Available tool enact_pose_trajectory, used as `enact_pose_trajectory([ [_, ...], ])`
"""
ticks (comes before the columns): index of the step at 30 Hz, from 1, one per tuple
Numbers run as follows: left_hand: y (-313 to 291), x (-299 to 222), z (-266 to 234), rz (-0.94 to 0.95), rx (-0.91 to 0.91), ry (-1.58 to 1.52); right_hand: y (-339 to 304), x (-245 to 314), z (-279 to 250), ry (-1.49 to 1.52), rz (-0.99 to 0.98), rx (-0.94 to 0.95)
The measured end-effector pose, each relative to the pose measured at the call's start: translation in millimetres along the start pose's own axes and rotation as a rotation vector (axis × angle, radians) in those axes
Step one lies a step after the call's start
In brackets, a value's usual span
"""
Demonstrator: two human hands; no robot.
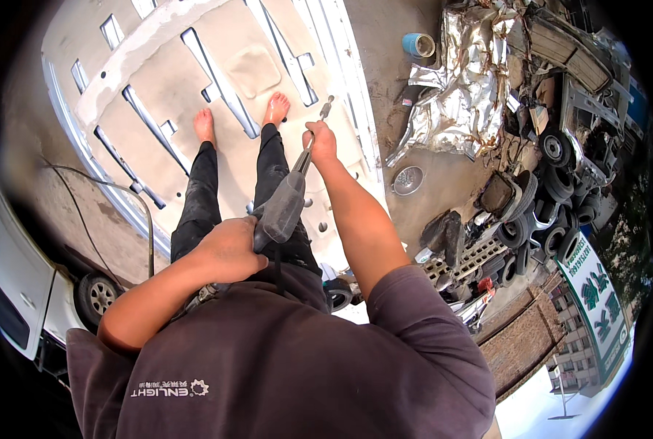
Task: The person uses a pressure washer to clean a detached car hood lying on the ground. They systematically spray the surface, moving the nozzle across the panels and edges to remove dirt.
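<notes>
A pressure washer gun (281, 208) with a dark, bulky body and a thin metal lance slants up and to the right in front of me. My left hand (228, 250) is closed round its rear grip, close to my waist; the trigger is hidden. Farther along, my right hand (321, 143) wraps round the lance, arm stretched out. The nozzle (326, 107) sticks out past it, above a large pale panel (250, 69) with long slots and raised ribs. Both my bare feet (275, 110) stand on this panel. No spray can be made out.
A dark hose (142, 201) curves down at left, near a white vehicle (19, 282). At right lie crumpled silver sheeting (473, 69), a blue bucket (418, 45), a metal colander (408, 180) and piled tyres (557, 148) among scrap. Slots open in the panel around my feet.
</notes>
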State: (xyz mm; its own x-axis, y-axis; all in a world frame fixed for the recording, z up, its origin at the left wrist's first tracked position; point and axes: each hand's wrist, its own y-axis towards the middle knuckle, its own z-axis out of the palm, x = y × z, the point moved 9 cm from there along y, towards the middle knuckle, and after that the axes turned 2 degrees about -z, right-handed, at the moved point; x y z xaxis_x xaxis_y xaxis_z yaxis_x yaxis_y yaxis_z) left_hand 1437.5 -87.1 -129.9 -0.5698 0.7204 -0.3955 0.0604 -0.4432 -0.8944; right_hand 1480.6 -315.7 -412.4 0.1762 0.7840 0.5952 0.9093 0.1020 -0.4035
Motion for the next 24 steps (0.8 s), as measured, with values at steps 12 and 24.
enact_pose_trajectory([
  [12, 43, -53, 65, -0.012, 0.044, 0.259, -70, -105, -27, -0.009, 0.173, 0.107],
  [24, 61, -140, 118, -0.248, 0.147, 0.761, -146, -217, 16, 1.038, 0.61, -0.338],
])
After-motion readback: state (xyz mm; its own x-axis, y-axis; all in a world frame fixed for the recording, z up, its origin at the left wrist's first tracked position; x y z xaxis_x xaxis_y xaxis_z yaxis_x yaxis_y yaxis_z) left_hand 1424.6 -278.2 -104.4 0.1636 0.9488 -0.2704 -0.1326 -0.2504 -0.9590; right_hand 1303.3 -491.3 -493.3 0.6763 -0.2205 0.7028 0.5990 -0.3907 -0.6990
